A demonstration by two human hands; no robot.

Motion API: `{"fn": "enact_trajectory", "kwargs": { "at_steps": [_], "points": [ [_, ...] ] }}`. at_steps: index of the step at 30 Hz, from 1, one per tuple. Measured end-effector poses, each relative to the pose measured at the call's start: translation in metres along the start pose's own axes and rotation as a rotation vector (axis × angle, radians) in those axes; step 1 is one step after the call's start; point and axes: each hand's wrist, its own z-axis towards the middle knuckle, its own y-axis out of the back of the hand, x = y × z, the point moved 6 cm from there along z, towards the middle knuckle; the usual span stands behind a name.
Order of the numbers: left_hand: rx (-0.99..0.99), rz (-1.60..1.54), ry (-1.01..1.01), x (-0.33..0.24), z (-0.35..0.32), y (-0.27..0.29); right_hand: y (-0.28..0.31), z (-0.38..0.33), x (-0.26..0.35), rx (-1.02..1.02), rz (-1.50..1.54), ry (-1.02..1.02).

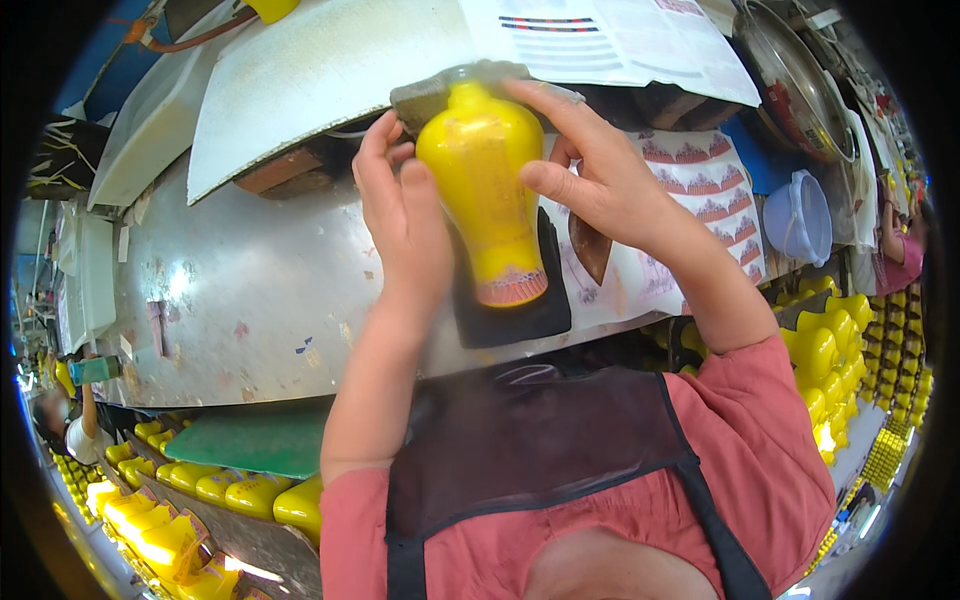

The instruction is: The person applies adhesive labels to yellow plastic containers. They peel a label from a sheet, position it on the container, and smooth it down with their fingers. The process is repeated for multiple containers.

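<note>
A glossy yellow vase [482,170] lies on its side, its neck away from me and its foot toward me. Its body rests over a black pad [515,322], and its neck meets a grey cloth-like support [425,95]. Around the foot runs a pink patterned band [512,286]. My left hand [402,215] is cupped along the vase's left side, fingers apart; whether it touches is unclear. On the other side my right hand [590,175] has its index finger stretched to the grey support by the neck. Its thumb is at the vase's right edge.
Printed sheets of pink decals [710,185] lie right of the vase beside a brown pointed piece [590,248]. A pale blue bucket [798,220] stands farther right. A white board [290,95] spans the back. Several yellow vases [250,495] line the lower left, near a green board [250,440].
</note>
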Motion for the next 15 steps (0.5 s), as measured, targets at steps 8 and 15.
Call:
{"fn": "enact_trajectory", "kwargs": {
  "at_steps": [8, 15],
  "points": [
    [0.221, -0.04, 0.202, 0.019, -0.057, -0.015, -0.034, -0.037, -0.024, -0.045, 0.198, -0.172],
    [0.196, -0.351, 0.246, 0.018, -0.053, -0.012, -0.041, -0.04, -0.029, -0.052, 0.41, -0.232]
  ]
}}
